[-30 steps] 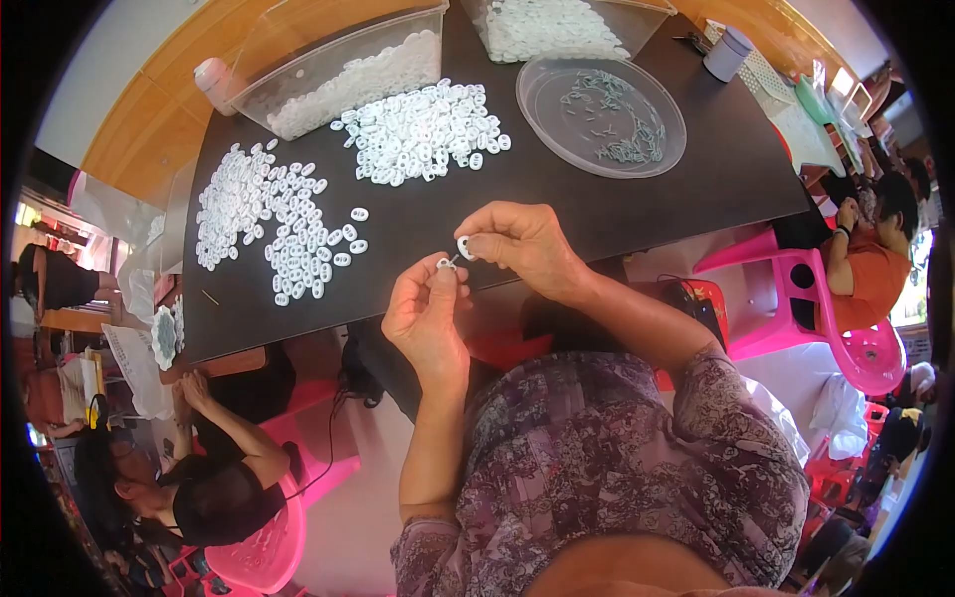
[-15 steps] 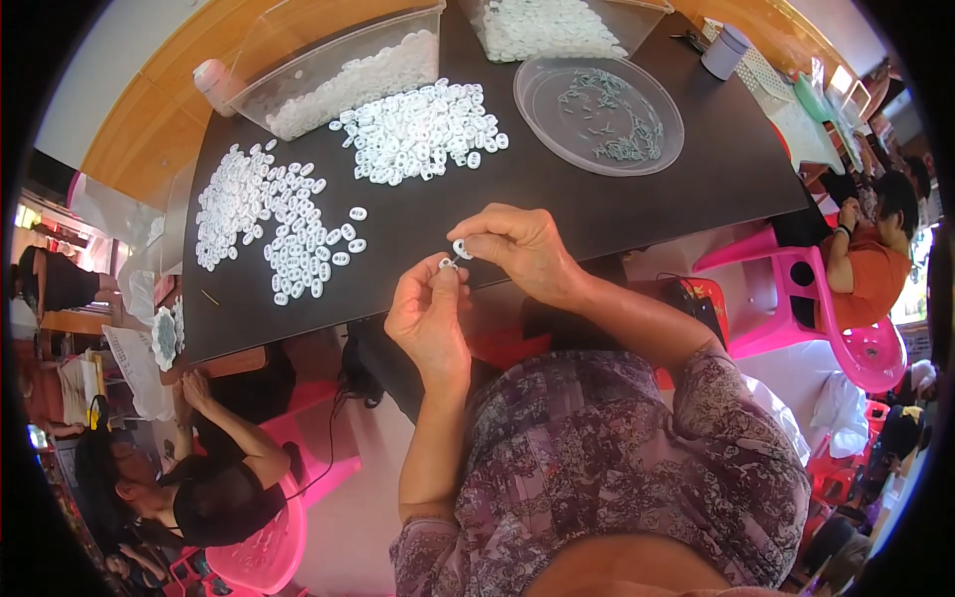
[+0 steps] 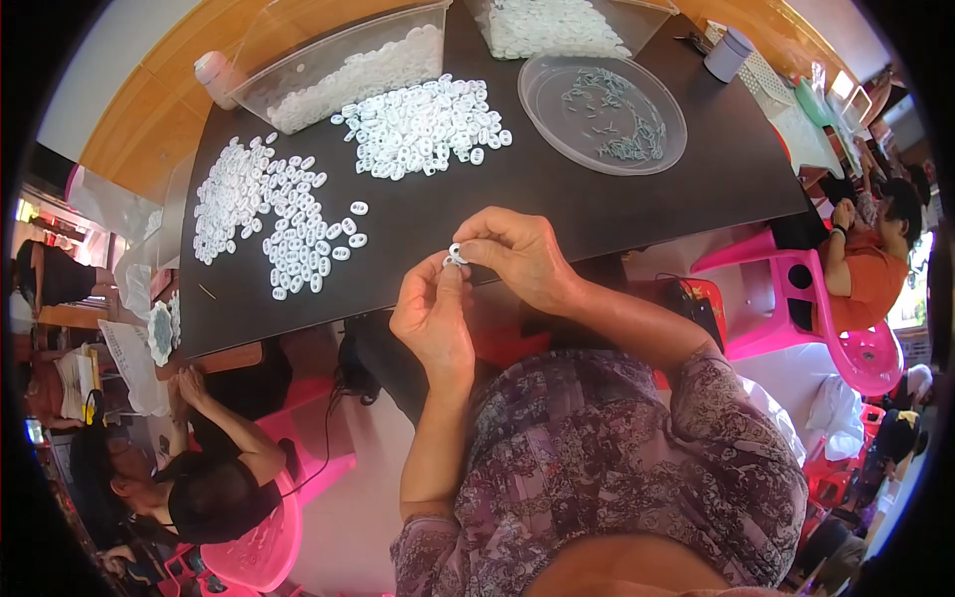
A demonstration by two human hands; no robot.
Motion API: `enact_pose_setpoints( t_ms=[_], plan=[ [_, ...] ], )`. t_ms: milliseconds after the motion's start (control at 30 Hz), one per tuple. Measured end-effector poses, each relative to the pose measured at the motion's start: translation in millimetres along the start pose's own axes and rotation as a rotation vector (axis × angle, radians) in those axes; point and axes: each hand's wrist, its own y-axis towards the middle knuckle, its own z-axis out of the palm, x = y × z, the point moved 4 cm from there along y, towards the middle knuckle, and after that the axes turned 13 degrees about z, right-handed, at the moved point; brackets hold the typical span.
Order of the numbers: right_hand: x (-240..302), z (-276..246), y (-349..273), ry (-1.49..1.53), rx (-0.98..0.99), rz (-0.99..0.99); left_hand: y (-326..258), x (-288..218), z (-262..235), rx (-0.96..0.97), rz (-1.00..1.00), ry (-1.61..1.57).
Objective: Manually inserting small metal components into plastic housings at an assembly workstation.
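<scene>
My left hand [image 3: 435,316] and my right hand [image 3: 524,261] meet just off the table's near edge. Each pinches a small white oval plastic piece [image 3: 455,253] between thumb and forefinger, and the two pieces touch or overlap at the fingertips. Fingers partly cover them, so how they fit together cannot be made out. Beyond my hands lies a heap of like white oval pieces with holes [image 3: 423,129]. More of them form a looser pile [image 3: 298,244] to the left, joined to a denser pile [image 3: 231,194].
A round clear tray [image 3: 532,114] with small grey-green pins [image 3: 637,147] sits at the right. Clear bins [image 3: 343,60] of white pieces line the table's [image 3: 418,224] back. A lidded grey container [image 3: 728,55] stands far right. Co-workers sit on pink chairs [image 3: 261,542] at both sides.
The two white pieces, slightly apart before, have come together at my fingertips. My left hand has shifted slightly up and right. The piles stay as they were.
</scene>
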Motion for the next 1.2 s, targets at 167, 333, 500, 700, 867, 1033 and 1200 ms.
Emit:
enact_pose_setpoints(
  t_ms=[167,333,500,700,867,1033,1200],
  plan=[
    [-1.8,-0.7,0.0,-0.060,-0.023,-0.063,1.3,0.9,1.5,0.004,0.016,-0.004],
    [-1.9,-3.6,-1.0,-0.200,-0.057,-0.155,1.5,-0.3,4.3,-0.002,-0.025,-0.008],
    [-1.1,-3.2,-3.5,-0.211,-0.083,-0.206,1.0,-0.7,5.3,0.006,-0.012,-0.031],
    [-2.5,-2.4,-4.8,-0.171,-0.101,-0.238,1.6,0.8,6.4,0.018,-0.001,0.005],
    [-3.9,-3.6,-5.1,-0.083,-0.081,-0.191,1.3,-2.9,6.6,0.056,-0.055,-0.023],
    [2.5,-6.0,-3.8,-0.148,-0.029,-0.159,2.2,-4.3,7.9,0.084,-0.029,-0.037],
    [-1.9,-7.5,-2.0,-0.041,-0.002,-0.056,3.5,1.0,7.3,0.114,-0.048,-0.014]
  ],
)
